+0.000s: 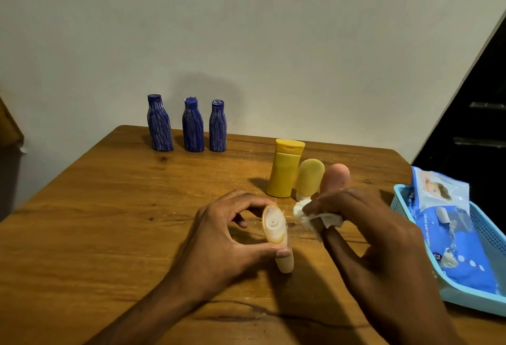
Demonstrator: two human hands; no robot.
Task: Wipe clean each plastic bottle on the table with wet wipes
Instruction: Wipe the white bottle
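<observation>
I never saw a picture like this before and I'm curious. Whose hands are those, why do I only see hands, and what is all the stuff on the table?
The camera sits on a person's head and looks down, so you see only their two arms and hands, as if through their eyes. There is just this one picture.

The left hand holds a small pale orange bottle between fingers and thumb, its cap end toward the camera. The right hand grips a crumpled white wet wipe beside it.

On the wooden table three blue bottles stand in a row at the back. Nearer stand a yellow bottle, a pale yellow one and a pinkish one. At the right, a light blue basket holds a pack of wet wipes.
</observation>
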